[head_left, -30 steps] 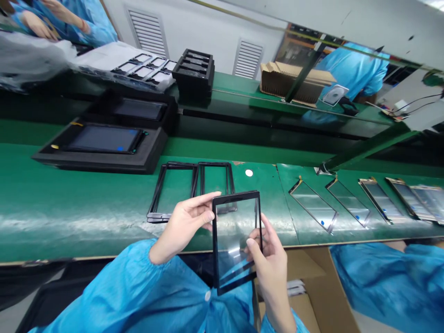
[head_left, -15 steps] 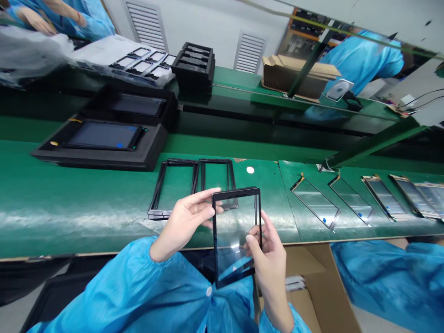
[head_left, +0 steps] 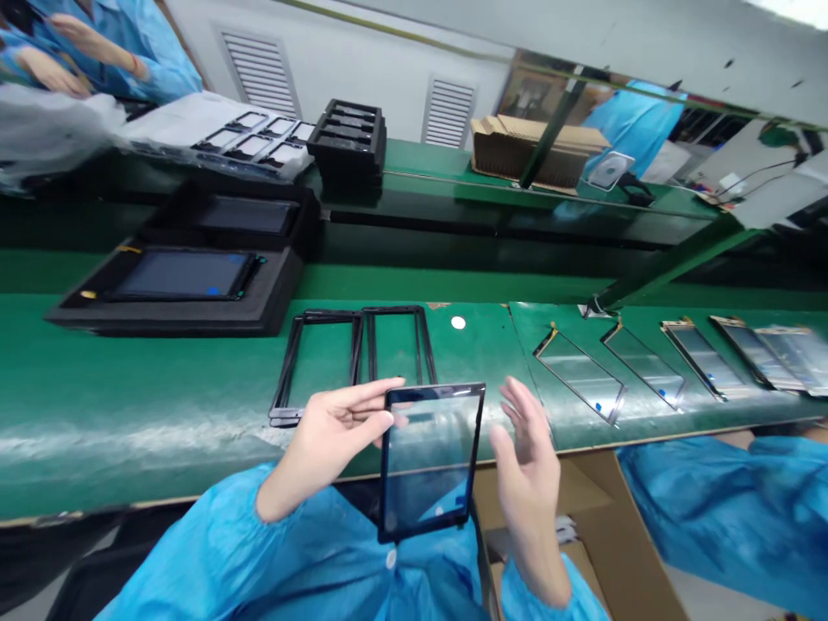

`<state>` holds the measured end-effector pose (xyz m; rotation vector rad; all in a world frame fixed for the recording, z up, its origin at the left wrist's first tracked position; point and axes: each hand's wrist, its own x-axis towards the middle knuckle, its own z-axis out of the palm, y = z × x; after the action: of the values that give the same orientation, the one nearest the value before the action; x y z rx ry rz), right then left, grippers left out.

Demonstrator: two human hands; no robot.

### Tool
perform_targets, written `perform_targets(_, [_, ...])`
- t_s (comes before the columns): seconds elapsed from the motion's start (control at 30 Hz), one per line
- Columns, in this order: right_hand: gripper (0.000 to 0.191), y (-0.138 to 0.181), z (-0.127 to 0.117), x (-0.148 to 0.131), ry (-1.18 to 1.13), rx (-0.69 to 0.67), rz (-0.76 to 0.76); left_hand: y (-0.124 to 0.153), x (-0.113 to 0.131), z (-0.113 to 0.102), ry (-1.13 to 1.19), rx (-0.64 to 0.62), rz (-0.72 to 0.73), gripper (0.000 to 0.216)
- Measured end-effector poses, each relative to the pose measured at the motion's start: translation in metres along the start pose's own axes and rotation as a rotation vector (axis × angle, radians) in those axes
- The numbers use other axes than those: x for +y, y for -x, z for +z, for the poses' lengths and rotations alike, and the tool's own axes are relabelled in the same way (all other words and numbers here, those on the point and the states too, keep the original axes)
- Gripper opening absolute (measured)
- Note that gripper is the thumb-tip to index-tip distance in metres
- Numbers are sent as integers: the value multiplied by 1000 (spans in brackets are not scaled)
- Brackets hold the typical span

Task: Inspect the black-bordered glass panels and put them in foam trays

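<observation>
My left hand [head_left: 336,431] pinches the upper left corner of a clear glass panel with a black border [head_left: 430,461], held upright over my lap at the near edge of the green belt. My right hand [head_left: 530,453] is just right of the panel, off it, with its fingers spread apart and slightly blurred. Two empty black frames [head_left: 353,354] lie side by side on the belt right behind the panel.
A black tray holding a dark screen [head_left: 181,280] sits at the left, another behind it. Several glass panels [head_left: 582,375] lie in a row on the belt to the right. An open cardboard box [head_left: 582,517] stands below my right hand. Other people in blue coats work nearby.
My right hand has let go of the panel's right edge and moved off to the right with fingers spread. The panel has tilted and dropped a little, held by my left hand alone.
</observation>
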<state>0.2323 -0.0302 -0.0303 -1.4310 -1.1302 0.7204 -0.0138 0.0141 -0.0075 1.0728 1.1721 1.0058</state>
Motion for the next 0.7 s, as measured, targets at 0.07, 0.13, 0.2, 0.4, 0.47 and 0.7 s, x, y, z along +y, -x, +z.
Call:
perform_targets(0.07, [44,-13,-2,-6,-156,-123,116,4,1,-3,-30,-30,18,42])
perform_targets(0.13, [37,-20,-1,-10,-222,-181,202,7,2,-5,-37,-48,34,40])
perform_targets(0.2, [28,-21,2,-13,-233,-163,219,8,3,-7,-34,-70,25,38])
perform_targets(0.4, [18,-14,9,-22,-255,-119,201,9,0,-9,11,-81,9,38])
perform_targets(0.47, [18,-14,9,-25,-257,-97,201,10,-4,-10,-5,-66,5,39])
perform_targets(0.7, [25,-13,15,-28,-276,-108,209,7,1,-9,-291,-96,177,36])
